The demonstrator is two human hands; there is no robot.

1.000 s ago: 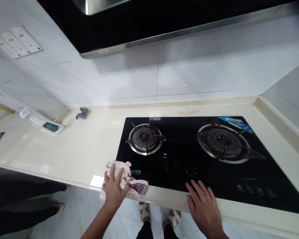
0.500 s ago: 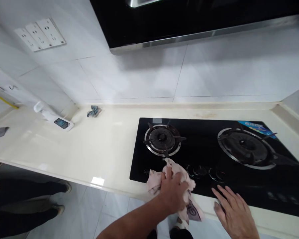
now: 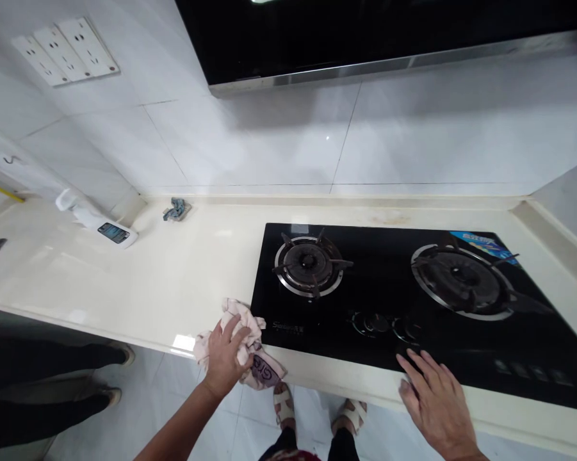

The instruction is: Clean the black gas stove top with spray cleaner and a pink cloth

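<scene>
A crumpled pale pink cloth (image 3: 243, 323) lies at the front edge of the counter, just left of the black gas stove (image 3: 369, 294). My left hand (image 3: 228, 355) presses down on the cloth with its fingers curled into it; one corner with dark lettering hangs over the edge. My right hand (image 3: 435, 400) rests flat, fingers spread, on the stove's front edge below the two control knobs (image 3: 374, 322). It holds nothing. The left burner (image 3: 308, 264) and the right burner (image 3: 461, 278) carry dark pan supports.
A white spray bottle (image 3: 100, 221) lies on the counter (image 3: 173, 275) at the left, near a small blue-grey crumpled item (image 3: 177, 209). Above hangs a black range hood (image 3: 365, 38). Another person's legs (image 3: 57, 378) stand at the lower left.
My left hand has slid left with the cloth, from the stove's front left part onto the counter beside it. My right hand has stayed on the stove's front edge.
</scene>
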